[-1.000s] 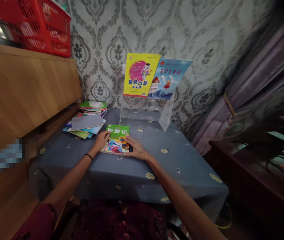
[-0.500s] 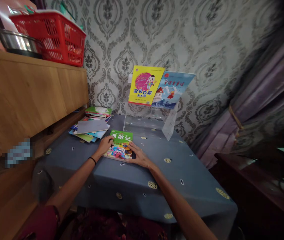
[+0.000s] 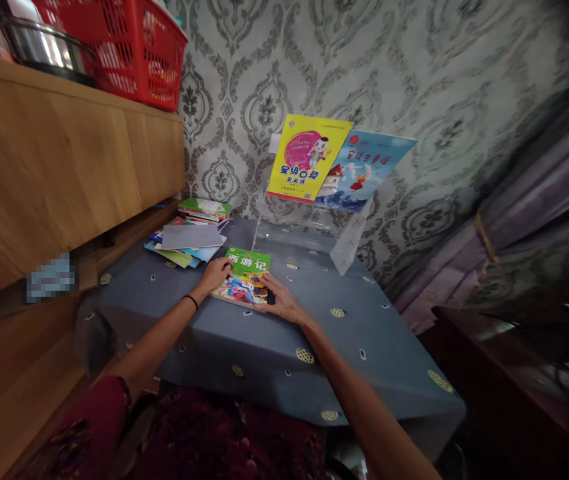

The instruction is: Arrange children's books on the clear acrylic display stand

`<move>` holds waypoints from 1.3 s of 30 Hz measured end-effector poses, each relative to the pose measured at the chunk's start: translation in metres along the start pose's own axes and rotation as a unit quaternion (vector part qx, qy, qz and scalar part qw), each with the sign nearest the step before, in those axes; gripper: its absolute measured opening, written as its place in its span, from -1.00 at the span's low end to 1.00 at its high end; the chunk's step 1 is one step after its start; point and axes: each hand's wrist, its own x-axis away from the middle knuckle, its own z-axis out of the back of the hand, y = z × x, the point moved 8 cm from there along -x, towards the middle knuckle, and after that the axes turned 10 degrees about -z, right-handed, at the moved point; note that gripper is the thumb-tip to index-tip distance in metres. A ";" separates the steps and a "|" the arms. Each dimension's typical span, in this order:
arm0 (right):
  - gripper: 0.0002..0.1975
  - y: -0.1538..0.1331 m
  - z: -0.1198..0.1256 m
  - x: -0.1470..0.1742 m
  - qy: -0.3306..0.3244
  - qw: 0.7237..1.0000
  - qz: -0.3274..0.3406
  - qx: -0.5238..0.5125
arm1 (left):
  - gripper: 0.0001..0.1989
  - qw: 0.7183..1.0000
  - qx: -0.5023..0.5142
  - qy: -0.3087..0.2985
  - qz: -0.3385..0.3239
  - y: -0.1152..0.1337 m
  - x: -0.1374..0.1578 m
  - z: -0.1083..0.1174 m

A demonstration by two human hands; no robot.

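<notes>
Nothing has moved. Our left hand (image 3: 215, 273) and right hand (image 3: 280, 303) rest, fingers spread, on the green-topped picture book (image 3: 243, 285) mid-frame; two books already stand on the clear acrylic rack (image 3: 347, 247), and a loose pile of books (image 3: 189, 237) waits on the grey-clothed desk (image 3: 354, 340).

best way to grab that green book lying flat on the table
Probably by its two side edges, coming from the near side. The green book lies flat on the table, with the left hand and right hand already at those edges.
</notes>
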 end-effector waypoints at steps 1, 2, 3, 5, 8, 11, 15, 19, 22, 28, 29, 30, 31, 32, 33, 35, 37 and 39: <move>-0.04 0.000 0.000 0.000 0.000 1.000 0.000 0.001 | -0.75 1.000 0.000 0.000 -0.001 0.000 0.000 0.000; -0.04 0.000 0.000 0.000 0.001 1.000 -0.001 0.001 | -0.76 1.000 0.000 0.001 -0.003 0.001 0.000 0.000; -0.04 0.001 0.000 0.000 0.001 1.000 -0.002 0.000 | -0.76 1.000 0.000 0.001 -0.004 0.001 0.000 0.000; -0.05 0.001 0.000 0.001 0.000 1.000 -0.005 -0.003 | -0.76 1.000 0.000 0.002 -0.006 0.002 0.000 0.001; -0.06 0.001 0.000 0.001 -0.003 1.000 -0.004 -0.004 | -0.76 1.000 0.000 0.003 -0.010 0.002 -0.001 0.001; -0.03 0.000 0.000 0.001 -0.006 1.000 -0.010 0.002 | -0.76 1.000 -0.002 0.003 -0.013 0.002 -0.001 0.000; -0.01 -0.002 0.000 0.003 -0.009 1.000 -0.018 0.002 | -0.76 1.000 -0.008 -0.001 -0.015 0.001 0.000 -0.001; -0.04 -0.003 0.002 0.006 0.000 1.000 -0.012 -0.010 | -0.75 1.000 -0.020 -0.008 -0.019 0.002 0.001 -0.002; -0.06 -0.002 0.004 0.006 -0.006 1.000 -0.002 -0.018 | -0.72 0.999 -0.035 -0.010 -0.023 0.004 0.003 -0.002; -0.28 0.008 0.018 -0.026 -0.004 1.000 -0.009 -0.020 | -0.72 0.997 -0.060 -0.033 -0.037 0.010 0.003 -0.006; -0.29 0.010 0.020 -0.036 0.001 1.000 -0.018 -0.005 | -0.75 0.995 -0.074 -0.042 -0.044 0.013 0.001 -0.007; -0.29 0.013 0.021 -0.046 0.004 1.000 -0.028 0.013 | -0.79 0.993 -0.095 -0.053 -0.053 0.016 -0.003 -0.007; -0.30 0.016 0.022 -0.056 0.006 0.999 -0.039 0.033 | -0.82 0.988 -0.121 -0.069 -0.062 0.019 -0.008 -0.009; -0.31 0.018 0.022 -0.066 0.009 0.997 -0.048 0.052 | -0.83 0.983 -0.148 -0.088 -0.070 0.021 -0.013 -0.012; -0.32 0.021 0.021 -0.074 0.013 0.996 -0.056 0.071 | -0.84 0.977 -0.169 -0.108 -0.075 0.022 -0.019 -0.016; -0.34 0.026 0.021 -0.084 0.029 0.992 -0.068 0.103 | -0.81 0.972 -0.178 -0.134 -0.076 0.018 -0.030 -0.024; -0.37 0.030 0.022 -0.088 0.050 0.989 -0.072 0.122 | -0.74 0.976 -0.156 -0.133 -0.072 0.010 -0.037 -0.033; -0.40 0.033 0.021 -0.087 0.058 0.988 -0.066 0.128 | -0.67 0.982 -0.134 -0.112 -0.065 -0.001 -0.040 -0.040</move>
